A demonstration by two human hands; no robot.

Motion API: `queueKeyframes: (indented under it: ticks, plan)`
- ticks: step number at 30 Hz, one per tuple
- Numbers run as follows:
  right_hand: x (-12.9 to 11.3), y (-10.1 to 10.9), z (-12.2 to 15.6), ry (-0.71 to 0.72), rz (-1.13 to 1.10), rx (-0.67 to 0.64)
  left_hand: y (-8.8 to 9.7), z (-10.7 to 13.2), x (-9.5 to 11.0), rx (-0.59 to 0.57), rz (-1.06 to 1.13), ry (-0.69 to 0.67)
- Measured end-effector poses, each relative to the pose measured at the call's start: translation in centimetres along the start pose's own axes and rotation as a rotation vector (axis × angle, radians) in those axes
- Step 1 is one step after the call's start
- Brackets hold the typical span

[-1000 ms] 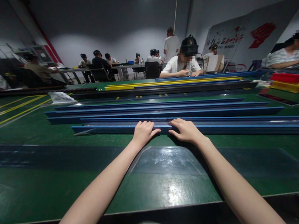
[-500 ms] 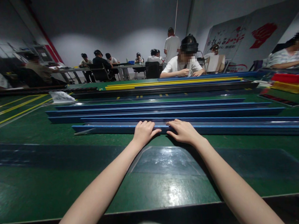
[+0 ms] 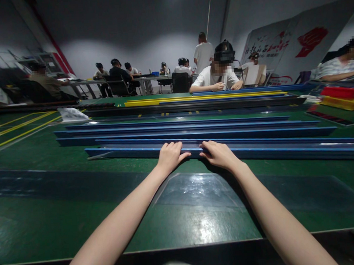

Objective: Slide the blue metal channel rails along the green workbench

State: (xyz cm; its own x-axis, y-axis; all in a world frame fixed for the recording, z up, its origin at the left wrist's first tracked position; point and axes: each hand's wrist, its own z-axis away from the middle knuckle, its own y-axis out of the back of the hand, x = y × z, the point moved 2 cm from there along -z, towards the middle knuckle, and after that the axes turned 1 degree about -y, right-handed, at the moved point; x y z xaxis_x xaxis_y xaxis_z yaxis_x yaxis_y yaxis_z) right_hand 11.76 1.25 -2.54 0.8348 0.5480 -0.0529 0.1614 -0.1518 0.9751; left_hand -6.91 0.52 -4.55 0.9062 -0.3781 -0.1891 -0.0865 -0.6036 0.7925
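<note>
A long blue rail (image 3: 124, 153) lies across the green table (image 3: 50, 220) in front of me. My left hand (image 3: 169, 157) rests on its near edge with the fingers curled over the top. My right hand (image 3: 218, 154) sits beside it on the same rail, fingers bent over the edge and thumb pointing toward the left hand. The two hands are a short gap apart.
Several more blue rails (image 3: 177, 129) lie parallel behind the near one. Yellow and dark strips (image 3: 205, 98) lie farther back, and red and yellow trays (image 3: 342, 96) sit at the right. A person (image 3: 218, 76) sits opposite, and others work at tables behind.
My right hand slid slightly left along the rail and then back to the right. My left hand stayed where it was.
</note>
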Motion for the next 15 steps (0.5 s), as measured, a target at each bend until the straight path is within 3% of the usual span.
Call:
queueKeyframes:
  ticks: [15]
  plan:
    - [0.13,0.09,0.01,-0.007,-0.008,-0.001,0.15,-0.01,-0.04,-0.002,0.032,0.023]
